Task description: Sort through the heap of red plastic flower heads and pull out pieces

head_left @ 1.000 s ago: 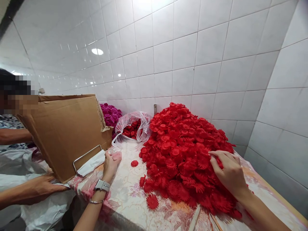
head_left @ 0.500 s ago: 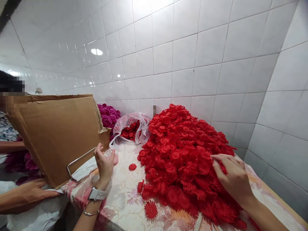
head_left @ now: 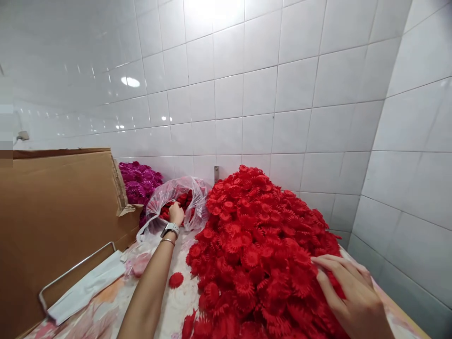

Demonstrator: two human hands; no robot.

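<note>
My left hand reaches into the mouth of a clear plastic bag and touches the dark red flower pieces inside. Its fingertips are hidden among them. A pale watch and a bangle circle that wrist. On the right, my right hand rests against the side of a tall heap of red artificial flower heads. Its fingers are stretched out and the thumb stands apart from them. One loose red flower head lies on the patterned tablecloth between my left forearm and the heap.
A large cardboard box stands at the left, with a bent metal rod and a folded white sheet before it. Purple flower heads are piled behind. A tiled wall closes off the back and right.
My left hand has gone from raised in front of the box, fingers apart, forward into the plastic bag. My right hand stays at the red heap. The view has shifted; the other person's hands left it.
</note>
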